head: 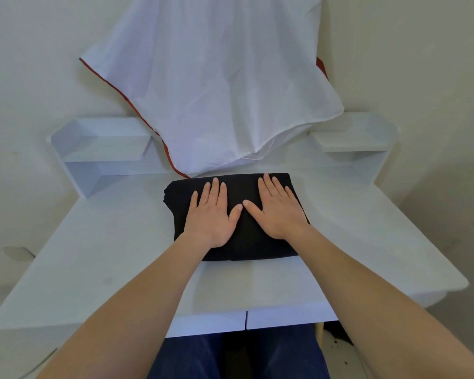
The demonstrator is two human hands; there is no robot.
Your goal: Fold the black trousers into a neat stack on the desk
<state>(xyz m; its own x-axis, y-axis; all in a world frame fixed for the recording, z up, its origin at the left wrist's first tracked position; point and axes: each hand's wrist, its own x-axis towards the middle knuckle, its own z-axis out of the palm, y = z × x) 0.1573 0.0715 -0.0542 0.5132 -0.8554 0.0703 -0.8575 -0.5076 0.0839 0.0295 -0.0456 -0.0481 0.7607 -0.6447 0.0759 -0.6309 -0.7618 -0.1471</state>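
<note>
Both flat hands, left hand (211, 214) and right hand (278, 209), press folded black trousers (241, 242), long axis left-right.

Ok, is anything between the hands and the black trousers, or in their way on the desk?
Nothing visible. The left hand and right hand lie flat on the folded black fabric trousers, which rest on the white desk. The white cloth with red trim hangs behind the stack, not over it.

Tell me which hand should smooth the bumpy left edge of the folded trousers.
Left, probably. The left hand lies flat on the black trousers nearest that edge; the right hand presses the opposite half and would have to cross over.
</note>
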